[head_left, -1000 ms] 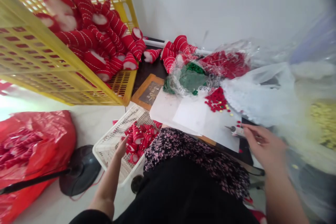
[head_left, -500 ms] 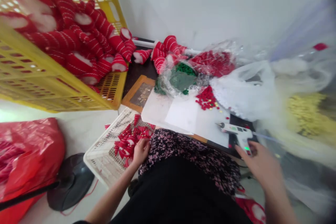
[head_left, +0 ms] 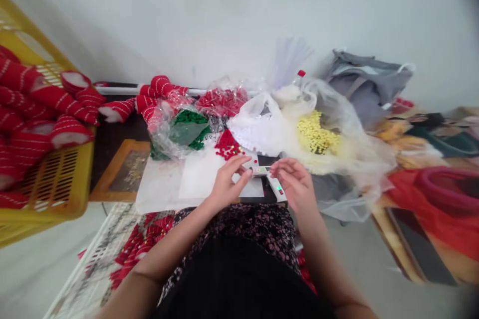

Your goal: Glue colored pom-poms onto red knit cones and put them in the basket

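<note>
Glue gun (head_left: 276, 184) lies at the bench's (head_left: 115, 132) near edge, between my half-curled left hand (head_left: 230, 179) and right hand (head_left: 294, 179); blur leaves me unable to tell whether either pinches anything. Red dots (head_left: 225, 145) sit by the white sheet's (head_left: 196, 180) far edge. I'd judge a light touch best, keeping clear of the gun's front end.

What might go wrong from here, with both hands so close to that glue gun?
A burn, perhaps: the glue gun shows a green light, so it may be hot, and the left hand and right hand are right by it.
It could be knocked off, since its lower end lies near the front edge of the table.
The small red pieces lie loose beyond the left hand; a brush might scatter them.
</note>
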The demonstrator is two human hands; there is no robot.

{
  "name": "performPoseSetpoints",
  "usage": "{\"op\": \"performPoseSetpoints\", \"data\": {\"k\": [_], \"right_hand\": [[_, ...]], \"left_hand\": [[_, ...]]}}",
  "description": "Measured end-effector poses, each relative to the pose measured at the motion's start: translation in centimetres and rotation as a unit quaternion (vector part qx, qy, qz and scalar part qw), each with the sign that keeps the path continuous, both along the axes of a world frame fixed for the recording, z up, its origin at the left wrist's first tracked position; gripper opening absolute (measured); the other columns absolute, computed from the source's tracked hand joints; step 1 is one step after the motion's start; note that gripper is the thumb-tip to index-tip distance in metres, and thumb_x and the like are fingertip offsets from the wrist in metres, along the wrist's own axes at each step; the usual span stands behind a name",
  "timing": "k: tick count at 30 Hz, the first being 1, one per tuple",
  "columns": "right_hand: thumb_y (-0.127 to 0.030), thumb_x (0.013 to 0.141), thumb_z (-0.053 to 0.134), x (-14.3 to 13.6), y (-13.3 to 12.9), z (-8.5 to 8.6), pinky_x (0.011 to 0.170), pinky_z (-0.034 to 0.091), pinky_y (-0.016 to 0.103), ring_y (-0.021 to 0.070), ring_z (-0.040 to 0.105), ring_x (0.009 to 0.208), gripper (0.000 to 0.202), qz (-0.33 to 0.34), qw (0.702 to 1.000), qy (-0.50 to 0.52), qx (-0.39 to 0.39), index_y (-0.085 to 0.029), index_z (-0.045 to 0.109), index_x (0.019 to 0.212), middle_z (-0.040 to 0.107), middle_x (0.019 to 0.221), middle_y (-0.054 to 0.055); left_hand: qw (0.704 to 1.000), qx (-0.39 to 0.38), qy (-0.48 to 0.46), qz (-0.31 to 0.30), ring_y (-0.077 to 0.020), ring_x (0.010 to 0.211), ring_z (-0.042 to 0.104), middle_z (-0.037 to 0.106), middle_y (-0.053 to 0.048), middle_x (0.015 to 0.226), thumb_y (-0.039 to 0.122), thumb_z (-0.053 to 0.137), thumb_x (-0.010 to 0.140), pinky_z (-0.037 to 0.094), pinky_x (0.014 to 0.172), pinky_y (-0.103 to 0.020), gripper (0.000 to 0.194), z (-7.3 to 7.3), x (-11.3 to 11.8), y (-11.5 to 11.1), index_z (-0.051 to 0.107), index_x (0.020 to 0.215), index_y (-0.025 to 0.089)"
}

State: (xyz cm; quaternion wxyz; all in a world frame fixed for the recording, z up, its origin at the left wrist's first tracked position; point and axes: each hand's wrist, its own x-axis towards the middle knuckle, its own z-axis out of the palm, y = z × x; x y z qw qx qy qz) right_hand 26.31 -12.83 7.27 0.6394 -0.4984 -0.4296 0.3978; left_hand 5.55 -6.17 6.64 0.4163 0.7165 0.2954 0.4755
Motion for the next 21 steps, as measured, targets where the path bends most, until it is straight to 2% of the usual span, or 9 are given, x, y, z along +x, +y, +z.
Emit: {"op": "performPoseSetpoints", "data": {"k": [3,7,11,14,18,21], "right_hand": [[-0.042,0.086,0.078,-0.9,0.2,0.5,0.081,0.064,0.04,0.0245,0.075,0.088,0.027,0.021,0.999,0.042,0.001,-0.027,0.067,0.104,0.079,0.096,0.007],[-0.049,0.085,0.078,-1.3,0.2,0.4,0.089,0.065,0.046,0.0277,0.077,0.094,0.033,0.029,0.999,0.041,-0.004,-0.027,0.065,0.107,0.08,0.099,0.008],[-0.052,0.087,0.079,-1.1,-0.1,-0.1,0.098,0.064,0.051,0.029,0.078,0.102,0.04,0.056,0.997,0.046,-0.003,-0.029,0.063,0.115,0.081,0.11,0.009],[-0.051,0.089,0.079,-1.0,-0.3,-0.5,0.102,0.063,0.052,0.0289,0.079,0.106,0.042,0.073,0.996,0.052,0.001,-0.028,0.062,0.12,0.081,0.115,0.009],[-0.052,0.092,0.077,-0.9,-0.4,-0.5,0.102,0.063,0.053,0.0294,0.079,0.109,0.043,0.087,0.995,0.047,0.001,-0.029,0.059,0.123,0.081,0.118,0.01],[-0.056,0.094,0.074,-1.0,-0.6,-0.4,0.102,0.063,0.051,0.0288,0.079,0.109,0.042,0.077,0.997,-0.003,0.003,-0.029,0.057,0.122,0.082,0.114,0.01]], "left_hand": [[0.998,0.001,-0.018,-0.054,-0.0172,0.08,0.073,0.077,-0.015,0.123,0.039,0.066,0.1,0.062,0.075,-0.033,0.037,0.1,3.0,0.5,0.074,0.131,0.021],[0.999,0.005,-0.015,-0.049,-0.0178,0.075,0.072,0.081,-0.01,0.096,0.044,0.068,0.1,0.058,0.068,-0.03,0.033,-0.5,4.5,0.6,0.08,0.117,0.019],[1.0,0.023,0.002,-0.011,-0.0172,0.07,0.07,0.079,-0.008,0.081,0.047,0.071,0.098,0.055,0.066,-0.029,0.031,-0.5,4.2,0.9,0.083,0.096,0.019],[1.0,0.007,0.002,-0.009,-0.015,0.062,0.067,0.078,-0.006,0.075,0.049,0.075,0.095,0.054,0.062,-0.027,0.033,-0.2,3.7,1.1,0.081,0.085,0.019],[0.999,-0.005,-0.001,-0.033,-0.0155,0.062,0.067,0.078,-0.006,0.074,0.051,0.071,0.097,0.053,0.062,-0.027,0.036,0.2,3.1,1.4,0.081,0.086,0.018],[0.998,0.013,0.034,-0.055,-0.0164,0.066,0.069,0.08,-0.008,0.079,0.045,0.067,0.1,0.054,0.064,-0.027,0.032,0.6,2.7,1.6,0.083,0.091,0.018]]}}
